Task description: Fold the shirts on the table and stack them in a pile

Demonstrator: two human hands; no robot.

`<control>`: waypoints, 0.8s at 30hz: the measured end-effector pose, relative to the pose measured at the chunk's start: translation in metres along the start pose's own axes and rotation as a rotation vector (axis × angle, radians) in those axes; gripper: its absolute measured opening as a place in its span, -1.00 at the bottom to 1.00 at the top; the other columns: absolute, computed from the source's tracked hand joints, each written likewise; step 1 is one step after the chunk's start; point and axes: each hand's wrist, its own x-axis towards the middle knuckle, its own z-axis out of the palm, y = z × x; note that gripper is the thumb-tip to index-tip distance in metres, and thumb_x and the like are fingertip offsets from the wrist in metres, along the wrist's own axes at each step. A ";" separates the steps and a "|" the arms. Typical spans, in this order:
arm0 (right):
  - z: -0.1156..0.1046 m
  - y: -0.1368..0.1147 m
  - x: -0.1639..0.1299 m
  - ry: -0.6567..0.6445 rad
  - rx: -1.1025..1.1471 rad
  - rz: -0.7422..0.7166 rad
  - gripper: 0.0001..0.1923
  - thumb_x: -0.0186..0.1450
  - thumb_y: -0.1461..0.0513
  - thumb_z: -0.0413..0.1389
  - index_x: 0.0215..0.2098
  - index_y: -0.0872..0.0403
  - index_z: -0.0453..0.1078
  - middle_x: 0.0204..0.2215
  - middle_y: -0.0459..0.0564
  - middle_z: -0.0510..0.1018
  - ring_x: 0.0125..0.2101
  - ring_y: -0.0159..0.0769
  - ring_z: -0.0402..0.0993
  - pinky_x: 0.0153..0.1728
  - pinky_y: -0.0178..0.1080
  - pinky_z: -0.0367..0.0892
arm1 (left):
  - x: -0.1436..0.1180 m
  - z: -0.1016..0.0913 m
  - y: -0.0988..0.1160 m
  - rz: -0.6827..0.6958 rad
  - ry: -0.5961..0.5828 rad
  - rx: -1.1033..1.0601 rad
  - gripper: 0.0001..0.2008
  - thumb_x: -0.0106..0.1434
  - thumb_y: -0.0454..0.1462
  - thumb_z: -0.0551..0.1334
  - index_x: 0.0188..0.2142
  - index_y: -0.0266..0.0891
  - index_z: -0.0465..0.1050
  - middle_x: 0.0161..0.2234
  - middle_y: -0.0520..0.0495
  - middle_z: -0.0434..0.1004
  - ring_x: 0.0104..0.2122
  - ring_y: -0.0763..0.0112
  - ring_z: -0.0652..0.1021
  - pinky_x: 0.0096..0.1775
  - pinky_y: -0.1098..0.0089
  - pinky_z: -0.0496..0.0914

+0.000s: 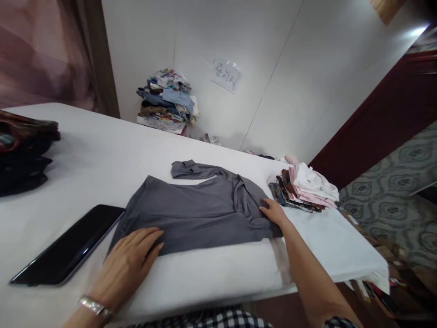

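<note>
A grey long-sleeved shirt [201,207] lies partly folded on the white table [102,155], one sleeve stretched across its far side. My left hand [131,259] rests flat on the shirt's near left corner, fingers spread, with a silver bracelet at the wrist. My right hand [273,212] presses on the bunched collar end at the shirt's right edge, fingers on the cloth.
A black tablet [68,246] lies left of the shirt. Dark folded clothes [20,155] sit at the table's left edge. A pink, white and patterned folded stack [307,187] is on the right. Another clothes pile [167,100] stands by the wall under a paper sign.
</note>
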 end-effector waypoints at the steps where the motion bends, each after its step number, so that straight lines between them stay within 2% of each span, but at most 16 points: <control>1: -0.001 0.004 0.001 -0.005 -0.002 0.003 -0.71 -0.06 0.10 0.25 -0.37 0.04 0.52 -0.26 0.06 0.59 -0.22 -0.13 0.46 -0.10 -0.12 0.30 | -0.001 0.005 -0.001 -0.005 -0.028 -0.006 -0.64 0.24 -0.05 0.04 -0.17 -0.13 0.53 -0.13 -0.11 0.59 -0.12 0.18 0.54 -0.04 0.20 0.39; 4: -0.003 0.007 0.001 0.043 -0.004 0.029 -0.83 0.02 0.11 0.17 -0.49 0.03 0.48 -0.43 0.01 0.57 -0.37 -0.21 0.45 -0.23 -0.18 0.32 | -0.002 0.011 -0.003 -0.030 -0.053 -0.023 -0.64 0.23 -0.04 0.05 -0.19 -0.11 0.54 -0.14 -0.10 0.60 -0.12 0.17 0.55 -0.06 0.19 0.40; 7: -0.016 -0.007 0.006 0.194 0.002 0.083 -0.74 0.13 0.07 0.03 -0.46 0.06 0.44 -0.51 0.02 0.52 -0.42 -0.19 0.40 -0.32 -0.18 0.29 | -0.001 0.004 0.000 -0.015 -0.011 -0.101 -0.67 0.23 -0.05 0.07 -0.23 -0.11 0.54 -0.18 -0.08 0.61 -0.14 0.21 0.56 -0.06 0.22 0.40; 9: -0.036 -0.028 0.009 0.337 0.035 0.100 -0.67 0.19 0.04 -0.04 -0.40 0.09 0.42 -0.48 0.04 0.50 -0.39 -0.19 0.37 -0.33 -0.19 0.28 | 0.001 -0.004 0.008 -0.024 0.037 -0.185 -0.70 0.22 -0.06 0.11 -0.25 -0.10 0.54 -0.21 -0.07 0.62 -0.16 0.23 0.57 -0.04 0.24 0.41; 11: -0.059 -0.059 0.004 0.463 0.125 0.076 -0.67 0.21 0.01 0.00 -0.38 0.09 0.41 -0.50 -0.01 0.46 -0.41 -0.24 0.34 -0.38 -0.25 0.26 | 0.004 -0.010 0.022 -0.079 0.050 -0.305 -0.73 0.21 -0.06 0.13 -0.26 -0.08 0.54 -0.23 -0.05 0.62 -0.18 0.25 0.57 -0.08 0.28 0.44; 13: -0.078 -0.098 -0.011 0.480 0.258 0.023 -0.68 0.18 -0.01 0.10 -0.40 0.08 0.41 -0.57 -0.09 0.38 -0.50 -0.32 0.27 -0.47 -0.30 0.20 | 0.008 -0.013 0.044 -0.166 -0.017 -0.474 -0.74 0.21 -0.04 0.14 -0.28 -0.06 0.53 -0.24 -0.04 0.61 -0.20 0.27 0.58 -0.17 0.33 0.47; 14: -0.083 -0.119 -0.023 0.444 0.330 0.009 -0.69 0.18 -0.01 0.12 -0.41 0.07 0.41 -0.59 -0.12 0.35 -0.53 -0.36 0.23 -0.52 -0.32 0.17 | 0.011 -0.012 0.057 -0.208 -0.084 -0.579 -0.73 0.21 -0.03 0.14 -0.28 -0.06 0.53 -0.24 -0.03 0.61 -0.21 0.28 0.58 -0.19 0.35 0.48; 16: -0.078 -0.157 -0.052 0.267 0.441 0.004 -0.69 0.17 -0.02 0.15 -0.44 0.06 0.41 -0.62 -0.14 0.33 -0.58 -0.40 0.19 -0.59 -0.35 0.12 | 0.017 -0.008 0.085 -0.280 -0.255 -0.845 -0.70 0.19 0.00 0.16 -0.22 -0.07 0.51 -0.20 -0.06 0.60 -0.20 0.27 0.58 -0.17 0.33 0.48; 19: -0.041 -0.197 -0.099 -0.087 0.624 -0.013 -0.71 0.19 -0.01 0.15 -0.45 0.05 0.45 -0.60 -0.12 0.39 -0.59 -0.41 0.25 -0.59 -0.35 0.18 | 0.022 0.002 0.122 -0.403 -0.485 -1.337 -0.56 0.15 0.05 0.19 -0.06 -0.10 0.41 -0.10 -0.14 0.55 -0.18 0.24 0.57 -0.13 0.22 0.47; 21: -0.009 -0.209 -0.124 -0.406 0.815 -0.031 -0.70 0.18 -0.01 0.17 -0.28 0.03 0.50 -0.53 -0.11 0.48 -0.57 -0.39 0.33 -0.56 -0.32 0.28 | 0.022 0.006 0.137 -0.526 -0.559 -1.578 -0.53 0.13 0.06 0.21 -0.07 -0.16 0.40 -0.15 -0.17 0.55 -0.22 0.25 0.57 -0.14 0.19 0.46; 22: 0.004 -0.210 -0.134 -0.517 0.904 -0.031 -0.66 0.18 0.00 0.17 -0.18 0.01 0.49 -0.49 -0.10 0.52 -0.54 -0.38 0.39 -0.52 -0.30 0.33 | 0.021 0.007 0.140 -0.591 -0.576 -1.639 -0.56 0.12 0.03 0.23 -0.12 -0.19 0.41 -0.20 -0.16 0.55 -0.25 0.27 0.56 -0.16 0.20 0.46; 23: 0.014 -0.208 -0.141 -0.574 0.972 -0.025 -0.63 0.18 0.02 0.18 -0.11 0.00 0.48 -0.43 -0.08 0.55 -0.51 -0.36 0.44 -0.47 -0.28 0.37 | 0.020 0.007 0.140 -0.652 -0.584 -1.664 -0.59 0.10 0.00 0.27 -0.16 -0.21 0.42 -0.24 -0.14 0.55 -0.28 0.30 0.56 -0.18 0.23 0.46; 24: 0.020 -0.202 -0.145 -0.559 1.020 -0.010 -0.64 0.20 0.03 0.17 -0.08 0.00 0.47 -0.38 -0.06 0.58 -0.46 -0.33 0.48 -0.44 -0.26 0.39 | 0.019 0.007 0.138 -0.709 -0.580 -1.655 -0.62 0.08 -0.04 0.30 -0.19 -0.22 0.43 -0.28 -0.11 0.55 -0.31 0.33 0.55 -0.22 0.28 0.46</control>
